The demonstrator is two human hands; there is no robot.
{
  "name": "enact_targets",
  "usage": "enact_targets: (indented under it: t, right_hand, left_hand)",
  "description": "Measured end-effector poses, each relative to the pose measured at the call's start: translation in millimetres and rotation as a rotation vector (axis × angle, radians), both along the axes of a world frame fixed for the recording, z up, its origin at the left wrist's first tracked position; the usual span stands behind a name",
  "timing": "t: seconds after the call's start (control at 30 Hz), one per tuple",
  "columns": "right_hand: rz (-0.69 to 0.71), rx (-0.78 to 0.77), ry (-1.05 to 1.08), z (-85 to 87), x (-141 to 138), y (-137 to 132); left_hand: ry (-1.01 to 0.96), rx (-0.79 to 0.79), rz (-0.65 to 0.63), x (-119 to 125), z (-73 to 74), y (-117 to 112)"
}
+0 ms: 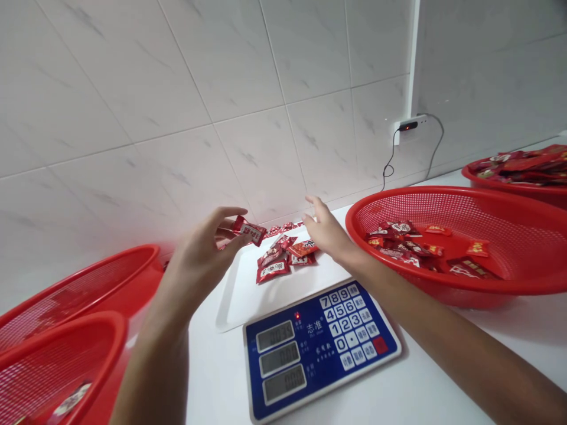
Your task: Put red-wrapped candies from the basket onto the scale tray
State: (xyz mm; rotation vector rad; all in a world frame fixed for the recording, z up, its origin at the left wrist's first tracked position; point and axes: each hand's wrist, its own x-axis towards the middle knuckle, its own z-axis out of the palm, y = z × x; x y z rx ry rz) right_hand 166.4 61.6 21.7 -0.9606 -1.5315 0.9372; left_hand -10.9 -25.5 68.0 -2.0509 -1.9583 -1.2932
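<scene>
Dominating the right of the white counter (443, 378) is a big red mesh basket (522, 236) with red snack packets (407, 239) scattered on its bottom. Two more red baskets (66, 295) sit at the left edge. Between them stands a blue-faced scale (319, 348) carrying a white tray (248, 295). Over the tray's left side, the left hand (199, 260) pinches a single red packet (249, 230) between thumb and fingers, held above the tray. The right hand (328, 233) hovers at the tray's far right corner, fingers spread wide and holding nothing, just beside a small heap of packets (283, 260) lying on the tray.
</scene>
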Motion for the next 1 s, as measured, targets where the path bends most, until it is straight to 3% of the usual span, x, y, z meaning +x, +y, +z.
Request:
enact_targets:
  t: [0.1,0.23,0.3,0.4,0.8,0.9,1.0]
  right_hand:
    - [0.17,0.034,0.151,14.0,8,-13]
    - [0.646,-0.014,0.214,28.1,15,-34]
    - [0.709,-0.037,0.234,30.9,14,-41]
    - [0.642,-0.048,0.231,31.4,12,-43]
    - [0.598,-0.105,0.169,34.1,12,-46]
    - [0.491,-0.05,-0.03,37.3,31,-34]
    - [0.194,0.136,-0.545,32.5,76,-8]
  left_hand:
    - [-0.086,0.069,-0.067,11,0.9,-4]
    - [-0.198,0.162,-0.208,31,0.9,-13]
    - [-0.194,0.207,-0.225,38,0.2,-17]
    - [-0.161,0.227,-0.226,41,-1.3,-18]
    - [-0.04,0.187,-0.235,38,-3.8,-14]
    - [-0.046,0.202,-0.189,36,-2.3,-16]
    - [-0.068,0.262,-0.094,33,2.2,-19]
